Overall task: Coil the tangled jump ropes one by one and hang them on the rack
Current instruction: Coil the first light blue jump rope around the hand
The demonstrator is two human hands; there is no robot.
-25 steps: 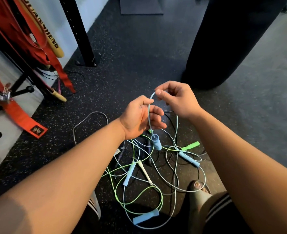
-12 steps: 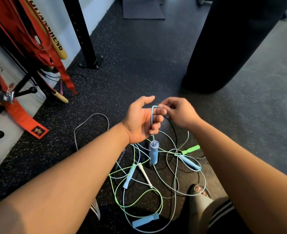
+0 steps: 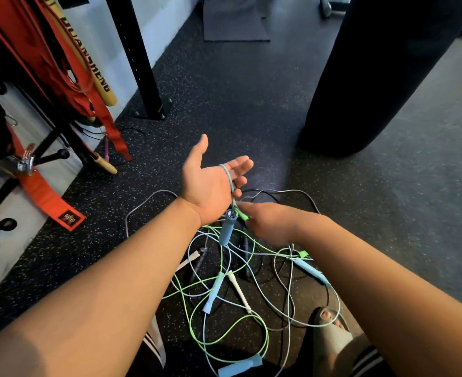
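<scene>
Head view.

A: Report the position of the light blue jump rope.

B: One loop lies across the left hand, which is raised above the floor. The rope's blue handle hangs just below the wrist, tilted, above the pile.

A: Left hand state?

B: Palm up. The fingers are spread and relaxed, and the thumb points far. The loop rests on them without being gripped.

A: Right hand state?

B: The right hand is just right of the left wrist. Its fingertips meet the rope below the loop, beside a green cord section. Motion blur hides the fingers, so I cannot tell whether they pinch the rope.

A: Other ropes?

B: The tangled pile lies on the speckled black floor under both hands. Green, pale blue and grey cords cross each other. A white handle lies mid-pile and a flat blue handle lies at the near edge.

A: Rack and surroundings?

B: The rack, with black pegs, stands at the left, well apart from the pile. Red straps hang there. A black post stands far left and a black punching bag far right. A grey mat lies at the far edge. A sandalled foot rests at the pile's near right.
</scene>
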